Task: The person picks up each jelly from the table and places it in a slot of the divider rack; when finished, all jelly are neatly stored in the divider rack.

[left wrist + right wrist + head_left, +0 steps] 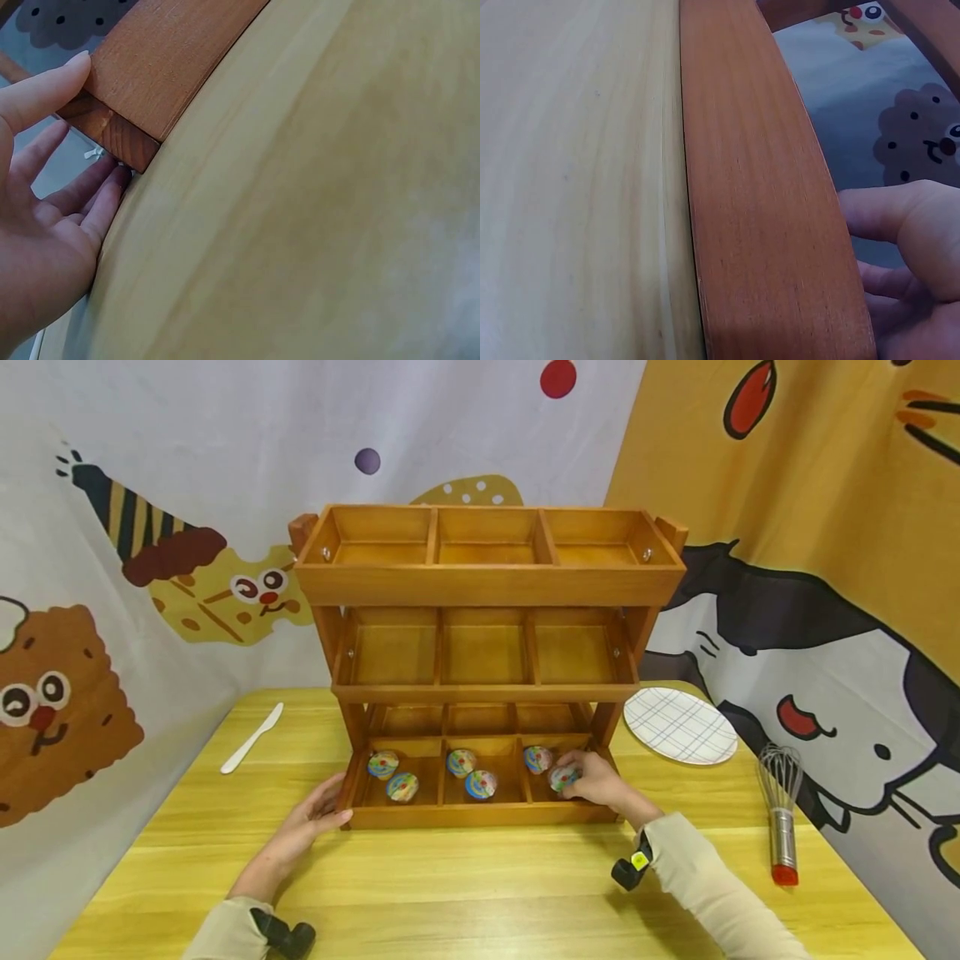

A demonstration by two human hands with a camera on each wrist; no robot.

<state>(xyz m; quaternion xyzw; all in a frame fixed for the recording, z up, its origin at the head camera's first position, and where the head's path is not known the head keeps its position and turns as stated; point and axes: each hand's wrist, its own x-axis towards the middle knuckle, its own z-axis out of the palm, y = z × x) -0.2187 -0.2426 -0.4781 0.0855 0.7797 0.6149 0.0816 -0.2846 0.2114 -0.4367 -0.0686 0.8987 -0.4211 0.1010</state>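
A three-tier wooden display rack (487, 587) with divided trays stands on the table. In its bottom tray, small round cups with colourful printed tops sit in pairs: left compartment cups (383, 765), middle compartment cups (481, 784) and a right compartment cup (537, 759). My right hand (592, 779) reaches into the right compartment, its fingers around another round cup (562, 777); the right wrist view hides that cup behind the front board. At the tray's left front corner, my left hand (309, 820) holds the rack, thumb on the front board (169, 67) and fingers along the side.
A white knife (253, 739) lies on the table (450, 893) to the left. Right of the rack are a checked plate (680, 725) and a whisk (782, 814) with a red handle end. A printed cloth (247, 435) hangs behind and on both sides.
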